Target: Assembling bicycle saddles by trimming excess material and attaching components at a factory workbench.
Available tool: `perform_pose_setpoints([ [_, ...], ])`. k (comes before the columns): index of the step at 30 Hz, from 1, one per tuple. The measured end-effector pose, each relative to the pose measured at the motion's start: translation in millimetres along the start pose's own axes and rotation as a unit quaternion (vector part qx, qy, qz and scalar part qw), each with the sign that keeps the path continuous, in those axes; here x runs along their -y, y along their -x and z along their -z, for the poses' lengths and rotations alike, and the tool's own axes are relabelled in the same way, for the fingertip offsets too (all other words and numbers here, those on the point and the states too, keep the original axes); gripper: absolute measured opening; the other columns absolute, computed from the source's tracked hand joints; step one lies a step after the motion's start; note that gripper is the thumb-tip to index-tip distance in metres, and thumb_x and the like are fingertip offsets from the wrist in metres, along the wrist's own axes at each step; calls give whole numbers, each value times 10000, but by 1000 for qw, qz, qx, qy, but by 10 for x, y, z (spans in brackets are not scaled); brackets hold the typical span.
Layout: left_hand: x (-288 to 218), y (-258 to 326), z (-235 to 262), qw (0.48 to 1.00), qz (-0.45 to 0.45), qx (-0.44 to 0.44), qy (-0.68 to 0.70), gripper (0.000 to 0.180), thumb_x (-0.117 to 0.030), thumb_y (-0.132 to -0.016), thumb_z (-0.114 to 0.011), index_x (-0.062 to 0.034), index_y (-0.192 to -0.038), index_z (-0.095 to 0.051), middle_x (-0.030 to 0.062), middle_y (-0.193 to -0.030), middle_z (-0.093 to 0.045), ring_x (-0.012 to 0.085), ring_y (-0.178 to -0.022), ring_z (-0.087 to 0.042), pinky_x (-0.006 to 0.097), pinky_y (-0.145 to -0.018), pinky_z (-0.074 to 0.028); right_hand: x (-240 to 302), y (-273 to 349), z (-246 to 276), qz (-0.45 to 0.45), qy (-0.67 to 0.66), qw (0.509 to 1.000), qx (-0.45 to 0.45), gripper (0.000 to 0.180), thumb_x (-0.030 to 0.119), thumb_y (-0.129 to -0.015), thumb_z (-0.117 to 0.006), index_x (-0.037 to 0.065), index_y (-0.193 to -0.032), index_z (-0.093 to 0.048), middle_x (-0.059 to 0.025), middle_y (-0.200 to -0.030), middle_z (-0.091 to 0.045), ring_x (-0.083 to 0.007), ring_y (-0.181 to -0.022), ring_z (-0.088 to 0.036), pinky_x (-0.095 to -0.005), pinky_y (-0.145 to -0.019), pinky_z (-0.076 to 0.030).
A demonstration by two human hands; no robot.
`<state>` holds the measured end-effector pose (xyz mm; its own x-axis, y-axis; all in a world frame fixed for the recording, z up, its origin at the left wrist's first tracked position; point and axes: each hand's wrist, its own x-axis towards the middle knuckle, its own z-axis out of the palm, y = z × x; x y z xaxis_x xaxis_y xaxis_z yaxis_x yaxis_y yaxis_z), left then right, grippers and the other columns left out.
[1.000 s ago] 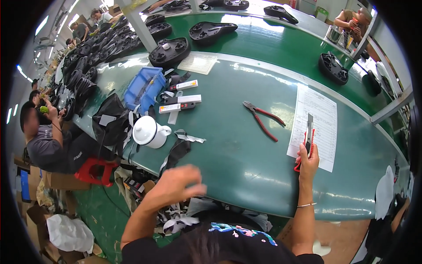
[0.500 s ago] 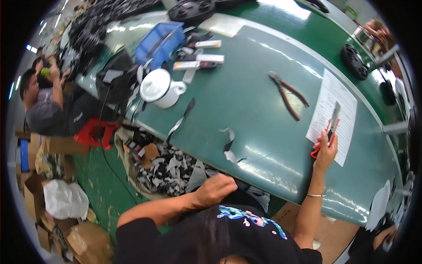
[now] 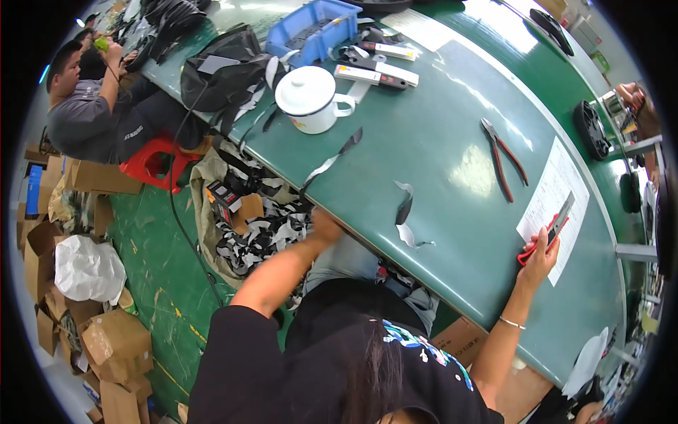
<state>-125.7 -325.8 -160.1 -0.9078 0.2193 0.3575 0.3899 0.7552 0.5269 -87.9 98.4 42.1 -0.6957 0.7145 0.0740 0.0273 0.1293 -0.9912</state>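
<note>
My right hand is closed around a red-handled utility knife with its blade pointing away from me, over the written paper sheet. My left hand is low at the table's near edge, above a sack of black and grey scraps; its fingers are hidden. Pliers with red handles lie left of the paper. A curled black and grey strip rests on the green tabletop, and another strip hangs over the near edge.
A lidded white enamel mug, small narrow boxes and a blue bin stand at the far left. Black bags lie beside them. A co-worker sits by a red stool. Cardboard boxes cover the floor left.
My left hand has moved forward and left, from in front of my body to the table edge by the scraps. My right hand still holds the knife. The whole view has shifted.
</note>
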Motion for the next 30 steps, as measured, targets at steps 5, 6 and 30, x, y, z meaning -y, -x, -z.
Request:
perform_pose_setpoints([
  [5, 809, -69, 428, 894, 374, 111, -218, 292, -324, -763, -641, -50, -846, -698, 126, -873, -688, 338, -815, -674, 435, -665, -540, -55, -150, 358, 12, 17, 999, -43, 163, 189, -897, -622, 59, -969, -555, 4, -682, -532, -44, -511, -471, -177, -469, -395],
  [6, 1541, 436, 982, 912, 244, -10, -329, 290, -291, -788, -621, -54, -945, -679, 146, -1017, -657, 332, -905, -651, 438, -715, -534, 33, -82, 10, -20, -28, 999, -10, 159, 187, -894, -624, 66, -972, -555, 5, -685, -535, -42, -506, -472, -179, -460, -398],
  [30, -2711, -2458, -348, 898, -6, 146, 414, 116, -112, -890, -587, 3, -882, -596, 1, -701, -560, 69, -630, -506, 230, -592, -436, 398, -886, -16, 11, 46, 999, -11, 257, 177, -804, -710, 37, -964, -566, 19, -670, -506, -47, -533, -458, -213, -469, -389],
])
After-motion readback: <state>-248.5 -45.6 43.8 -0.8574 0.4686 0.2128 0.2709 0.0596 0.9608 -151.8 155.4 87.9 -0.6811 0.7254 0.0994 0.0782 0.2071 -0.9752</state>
